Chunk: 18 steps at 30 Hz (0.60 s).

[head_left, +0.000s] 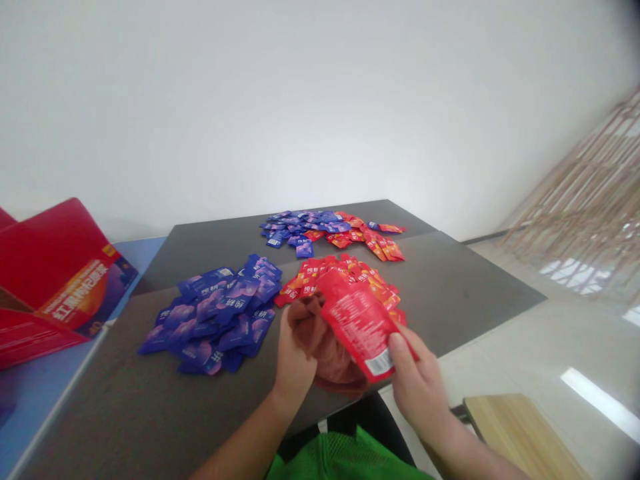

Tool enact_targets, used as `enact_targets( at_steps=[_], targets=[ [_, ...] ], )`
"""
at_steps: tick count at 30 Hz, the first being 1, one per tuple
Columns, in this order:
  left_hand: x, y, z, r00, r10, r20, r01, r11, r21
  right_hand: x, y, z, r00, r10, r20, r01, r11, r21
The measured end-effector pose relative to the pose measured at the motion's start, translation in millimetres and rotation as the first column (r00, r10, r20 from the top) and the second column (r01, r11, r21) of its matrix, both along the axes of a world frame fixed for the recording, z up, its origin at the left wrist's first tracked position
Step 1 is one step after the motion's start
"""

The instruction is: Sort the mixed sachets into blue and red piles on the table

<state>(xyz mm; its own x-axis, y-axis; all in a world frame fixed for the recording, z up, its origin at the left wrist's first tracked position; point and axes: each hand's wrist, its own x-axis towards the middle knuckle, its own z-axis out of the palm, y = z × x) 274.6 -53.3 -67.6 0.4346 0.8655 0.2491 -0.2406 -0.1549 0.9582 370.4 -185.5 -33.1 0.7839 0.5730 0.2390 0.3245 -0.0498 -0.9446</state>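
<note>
My right hand [417, 373] pinches the lower right corner of a red pouch [357, 327] with white print and a barcode facing up. A brown cloth [335, 353] is bunched in my left hand [295, 357], its fingers wrapped into the folds, partly hidden. The cloth touches the pouch's left side and hangs below it. Just behind the pouch lies a pile of red packets [313, 270] on the dark table [450, 280]. A pile of blue-purple packets [220, 317] lies to the left of my left hand.
Farther back on the table are more blue packets [300, 223] and red-orange packets [385, 247]. An open red box [60, 267] stands at the left on a blue surface [143, 257]. A wooden seat [520, 433] is at the lower right, beside the table.
</note>
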Motion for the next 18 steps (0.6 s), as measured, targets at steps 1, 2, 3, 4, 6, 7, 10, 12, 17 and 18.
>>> enact_targets(
  at_steps=[1,2,3,4,6,7,10,12,17,18],
  targets=[
    [0,1,1.9,1.0,-0.007,-0.009,0.007,1.0,-0.006,-5,1,1.0,0.997,0.079,-0.016,-0.08,0.996,-0.039],
    [-1,0,4.6,0.996,-0.066,-0.052,0.068,0.997,0.041,-9,5,1.3,0.99,0.138,-0.04,-0.14,0.988,-0.07],
    [-4,-3,8.1,0.982,-0.157,-0.109,0.169,0.979,0.111,-10,9,0.8,0.986,0.156,-0.061,-0.161,0.983,-0.088],
    [-7,-7,12.1,0.954,-0.254,-0.156,0.28,0.944,0.173,-7,13,-0.4,0.989,0.13,-0.068,-0.136,0.986,-0.097],
    [-16,-15,20.4,0.882,-0.417,-0.219,0.465,0.844,0.266,12,20,-4.2,0.999,-0.031,-0.02,0.029,0.994,-0.102],
    [-21,-16,23.8,0.857,-0.457,-0.238,0.512,0.808,0.292,26,22,-6.5,0.992,-0.125,0.029,0.128,0.987,-0.101],
    [-31,-7,26.8,0.904,-0.383,-0.19,0.423,0.866,0.268,75,26,-14.5,0.928,-0.294,0.227,0.319,0.945,-0.079],
    [-32,9,21.8,0.98,-0.178,-0.086,0.19,0.968,0.163,100,33,-21.5,0.842,-0.319,0.434,0.39,0.917,-0.082],
    [-27,40,-1.3,0.993,0.111,0.033,-0.111,0.994,0.016,109,66,-55.2,0.622,0.141,0.77,0.29,0.873,-0.393],
    [-26,42,-4.8,0.993,0.115,0.024,-0.115,0.993,0.004,106,71,-63.5,0.6,0.215,0.77,0.268,0.853,-0.447]
  ],
)
